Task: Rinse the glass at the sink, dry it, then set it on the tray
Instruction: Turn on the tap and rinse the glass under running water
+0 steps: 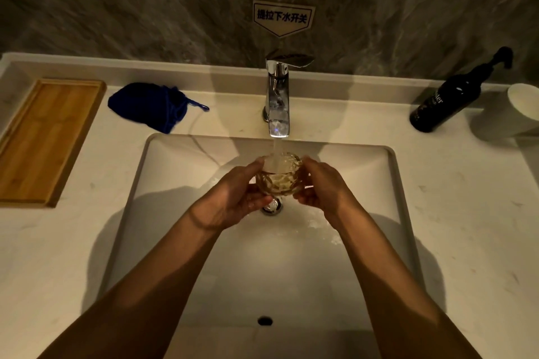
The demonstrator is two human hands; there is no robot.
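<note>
A small cut-pattern glass (280, 176) is held over the white sink (180, 172), directly under the chrome faucet (278, 96). Water runs from the spout into the glass. My left hand (236, 195) grips the glass from the left, and my right hand (323, 186) grips it from the right. A dark blue cloth (148, 105) lies on the counter left of the faucet. The wooden tray (43, 137) sits at the far left of the counter with nothing on it.
A black pump bottle (449, 99) stands on the counter at the right, with a white cup (523, 105) beside it at the frame edge. The drain plug (272, 207) lies below the glass. A sign (283, 17) is stuck on the dark stone wall.
</note>
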